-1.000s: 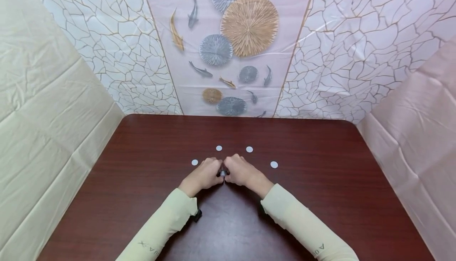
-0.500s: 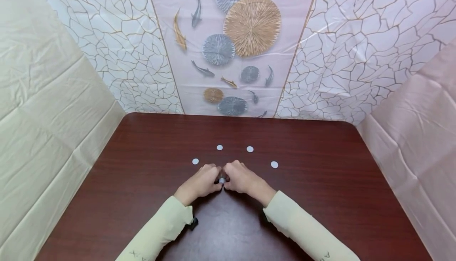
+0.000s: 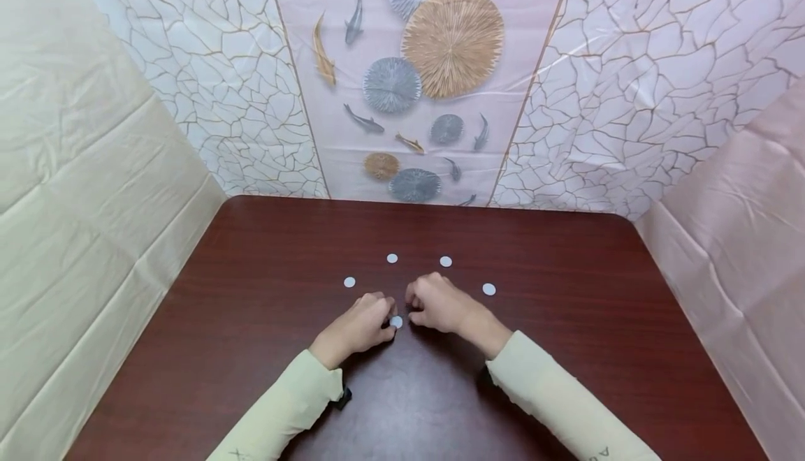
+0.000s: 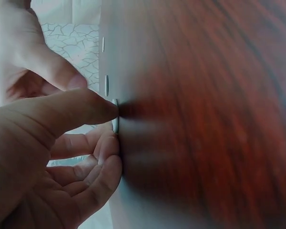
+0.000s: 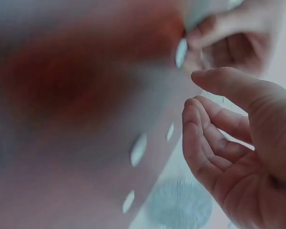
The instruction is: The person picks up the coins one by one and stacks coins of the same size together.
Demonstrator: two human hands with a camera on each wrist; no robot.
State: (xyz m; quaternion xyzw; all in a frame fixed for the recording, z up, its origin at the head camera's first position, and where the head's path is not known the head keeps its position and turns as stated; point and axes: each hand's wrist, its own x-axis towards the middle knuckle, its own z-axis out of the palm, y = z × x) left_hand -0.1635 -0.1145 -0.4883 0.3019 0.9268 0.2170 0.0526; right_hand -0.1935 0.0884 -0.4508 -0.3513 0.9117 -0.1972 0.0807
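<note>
A person's two bare hands meet over a dark red-brown table [image 3: 566,321], both forearms angling inward from the near edge in pale sleeves [image 3: 286,401]. The left hand [image 3: 357,325], knuckles up and wrist low, pinches a small white disc [image 3: 396,322] by its rim, the thumb on the near side and bent fingers on the far side; the left wrist view shows the remaining fingers curled close to the wood. The right hand [image 3: 443,304] hangs just to the right of the disc, apart from it, its fingers loosely curved; seen from the right wrist, a gap separates the thumb from the fingertips, with nothing between them. The disc is round, thin and plain, its face white with a faint bluish cast from above, its edge a mere sliver from the left wrist. It sits at the tabletop on the near side of the other discs; whether its rim is slightly raised cannot be told. Beyond the hands, four similar discs lie flat in a shallow arc: the far-left disc [image 3: 349,282], the inner-left disc [image 3: 393,258], the inner-right disc [image 3: 446,261] and the far-right disc [image 3: 489,289]. Behind the table hangs a backdrop [image 3: 449,49] of fish and ribbed round shapes.
</note>
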